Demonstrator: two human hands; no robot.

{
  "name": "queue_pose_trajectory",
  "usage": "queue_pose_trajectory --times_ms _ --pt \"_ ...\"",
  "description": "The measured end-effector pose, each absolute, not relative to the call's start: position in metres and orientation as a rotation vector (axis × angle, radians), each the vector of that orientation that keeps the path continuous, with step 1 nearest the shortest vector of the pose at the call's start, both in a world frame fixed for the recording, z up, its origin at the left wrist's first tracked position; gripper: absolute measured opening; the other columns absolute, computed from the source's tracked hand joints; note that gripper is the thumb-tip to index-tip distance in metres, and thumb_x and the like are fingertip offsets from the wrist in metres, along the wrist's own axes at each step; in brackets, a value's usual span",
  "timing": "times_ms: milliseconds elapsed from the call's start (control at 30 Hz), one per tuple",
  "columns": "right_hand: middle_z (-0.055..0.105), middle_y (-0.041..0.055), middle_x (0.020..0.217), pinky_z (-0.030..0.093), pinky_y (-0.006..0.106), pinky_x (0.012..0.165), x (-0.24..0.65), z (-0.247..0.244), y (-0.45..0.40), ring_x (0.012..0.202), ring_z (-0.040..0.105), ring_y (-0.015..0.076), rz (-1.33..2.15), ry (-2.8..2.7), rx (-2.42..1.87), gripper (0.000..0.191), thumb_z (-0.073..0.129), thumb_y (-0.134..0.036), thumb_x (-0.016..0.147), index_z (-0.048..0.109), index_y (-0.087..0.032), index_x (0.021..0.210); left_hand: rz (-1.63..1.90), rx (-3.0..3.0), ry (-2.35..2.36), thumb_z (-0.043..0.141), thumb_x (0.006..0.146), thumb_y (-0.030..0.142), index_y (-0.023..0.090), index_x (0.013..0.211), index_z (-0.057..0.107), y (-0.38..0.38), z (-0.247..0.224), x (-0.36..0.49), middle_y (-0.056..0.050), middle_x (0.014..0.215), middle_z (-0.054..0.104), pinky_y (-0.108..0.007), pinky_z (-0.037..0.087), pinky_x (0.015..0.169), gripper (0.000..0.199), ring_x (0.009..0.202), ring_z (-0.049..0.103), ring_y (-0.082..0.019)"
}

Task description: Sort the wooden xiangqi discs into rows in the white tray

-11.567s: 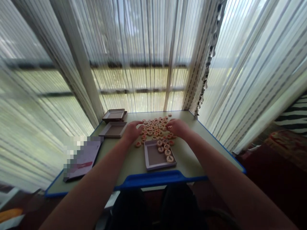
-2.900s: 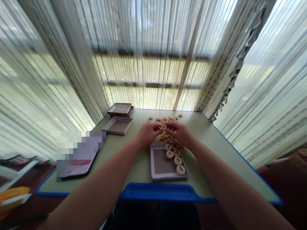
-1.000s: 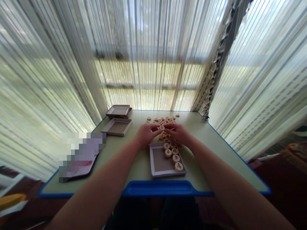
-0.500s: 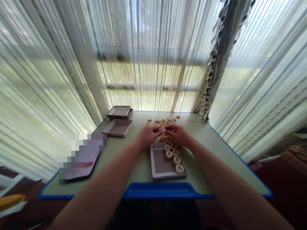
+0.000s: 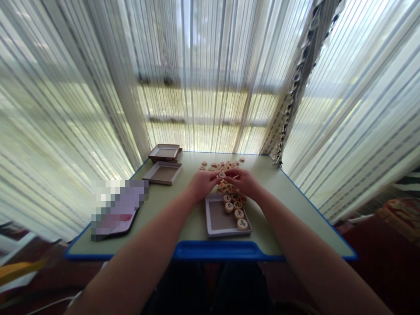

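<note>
Between my fingertips is a round wooden xiangqi piece with a dark character facing up. My left hand pinches it from the left, and my right hand has its fingers at the piece's right side. Just below my hands lies a shallow open box tray. Several xiangqi pieces with dark characters sit along its right side. Behind and under my hands, more loose pieces spread over the table, partly hidden by my fingers.
An open box part lies at the table's back left, with another brown-edged box behind it. A partly blurred flat device rests at the left edge. A blue trough runs along the front. Striped curtains hang behind.
The camera view has shifted slightly, so the table appears a little higher. My hands still hold the piece at nearly the same spot, and the pieces in the tray look unchanged.
</note>
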State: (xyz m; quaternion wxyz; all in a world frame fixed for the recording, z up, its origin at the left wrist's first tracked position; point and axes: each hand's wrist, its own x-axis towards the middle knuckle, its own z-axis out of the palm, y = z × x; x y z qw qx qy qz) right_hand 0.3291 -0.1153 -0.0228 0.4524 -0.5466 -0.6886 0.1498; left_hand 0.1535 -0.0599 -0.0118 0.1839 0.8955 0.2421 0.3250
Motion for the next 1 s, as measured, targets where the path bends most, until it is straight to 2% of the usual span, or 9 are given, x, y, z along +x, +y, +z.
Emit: queue_pose_trajectory --times_ms 133,233,333,500,633,833,1000 --pt "0.067 0.0053 0.085 0.047 0.029 0.069 0.326 -0.009 -0.133 0.075 0.06 0.0167 0.403 -1.754 -1.338 0.026 0.058 -0.033 0.072 0.067 -0.018 0.09 1.017 2.535 0.699 0.052 0.077 0.036 0.021 0.1 0.065 -0.078 -0.006 0.145 -0.004 0.083 0.069 -0.025 0.044 0.07 0.029 0.072 0.06 -0.015" --pt "0.066 0.0057 0.095 0.044 0.032 0.08 0.324 -0.003 -0.158 0.087 0.059 0.0184 0.385 -1.673 -1.388 0.026 0.056 -0.025 0.07 0.066 -0.019 0.094 1.154 2.509 0.728 0.058 0.073 0.037 0.02 0.094 0.067 -0.1 -0.009 0.131 -0.005 0.085 0.068 -0.029 0.043 0.078 0.029 0.079 0.058 -0.017" --pt "0.065 0.0052 0.096 0.043 0.033 0.083 0.318 -0.009 -0.186 0.091 0.058 0.0185 0.442 -1.489 -1.439 0.027 0.051 -0.027 0.073 0.066 -0.018 0.094 1.198 2.48 0.756 0.061 0.07 0.039 0.019 0.089 0.068 -0.121 -0.016 0.117 -0.005 0.088 0.067 -0.031 0.042 0.082 0.029 0.086 0.056 -0.018" --pt "0.066 0.0057 0.082 0.046 0.029 0.072 0.301 -0.035 -0.214 0.074 0.059 0.0159 0.446 -1.26 -1.55 0.036 0.039 -0.038 0.079 0.065 -0.015 0.091 1.128 2.532 0.808 0.062 0.067 0.039 0.019 0.076 0.068 -0.136 -0.024 0.107 -0.004 0.079 0.067 -0.032 0.042 0.08 0.024 0.081 0.055 -0.018" --pt "0.064 0.0035 0.069 0.046 0.026 0.063 0.296 -0.045 -0.22 0.062 0.057 0.0142 0.323 -1.121 -1.612 0.039 0.035 -0.037 0.079 0.064 -0.014 0.092 1.116 2.52 0.849 0.063 0.065 0.038 0.018 0.078 0.068 -0.133 -0.028 0.109 -0.005 0.082 0.066 -0.031 0.042 0.081 0.024 0.086 0.054 -0.019" --pt "0.068 0.0036 0.082 0.044 0.028 0.075 0.294 -0.04 -0.227 0.08 0.06 0.0175 0.229 -1.249 -1.618 0.032 0.044 -0.038 0.075 0.068 -0.017 0.082 0.993 2.588 0.81 0.064 0.064 0.039 0.02 0.081 0.07 -0.134 -0.03 0.109 -0.005 0.082 0.06 -0.031 0.041 0.082 0.026 0.087 0.052 -0.019" --pt "0.067 0.0026 0.092 0.045 0.028 0.08 0.295 -0.043 -0.226 0.089 0.06 0.0176 0.328 -1.221 -1.543 0.034 0.048 -0.041 0.074 0.067 -0.018 0.09 0.866 2.642 0.77 0.064 0.063 0.041 0.022 0.079 0.071 -0.135 -0.032 0.108 -0.005 0.078 0.058 -0.031 0.04 0.081 0.026 0.089 0.049 -0.021"
